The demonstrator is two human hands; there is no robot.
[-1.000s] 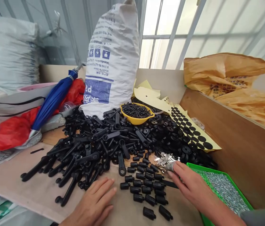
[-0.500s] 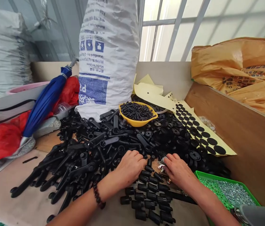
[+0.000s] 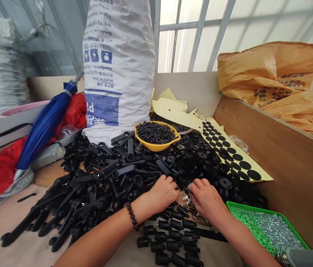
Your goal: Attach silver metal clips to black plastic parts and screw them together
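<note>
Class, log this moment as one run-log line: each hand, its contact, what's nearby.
left hand: black plastic parts | right hand: small metal pieces | nearby: green tray of screws

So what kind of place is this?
Probably a workshop for putting parts together: a heap of black plastic levers, a yellow bowl of black screws, and a green tray of tiny metal pieces.

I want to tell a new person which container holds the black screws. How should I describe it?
Find the tall white woven sack, then look at its foot, where a heap of black plastic parts lies. On top sits a yellow bowl full of black screws; the green tray nearby holds small silver pieces instead.
</note>
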